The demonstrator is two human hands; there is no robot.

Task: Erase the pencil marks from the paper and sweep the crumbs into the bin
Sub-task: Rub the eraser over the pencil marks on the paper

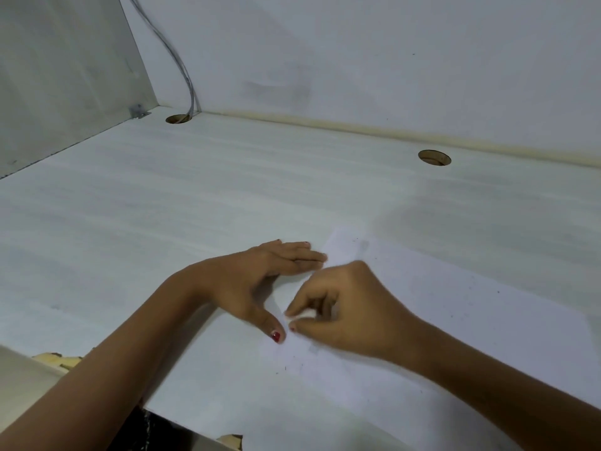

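Two hands on sheet of paper point(422, 307) | left hand point(260, 281) flat, fingers together, thumb spread | right hand point(341, 307) pinching white eraser point(300, 315) | dark crumbs point(286, 367) scattered | desk point(162, 206) white

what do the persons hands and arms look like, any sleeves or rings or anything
Both forearms are bare, with no sleeves in view. No rings, watch or bracelets show. The left hand has dark red nail polish, clearest on the thumbnail; a red nail also shows on the right hand.
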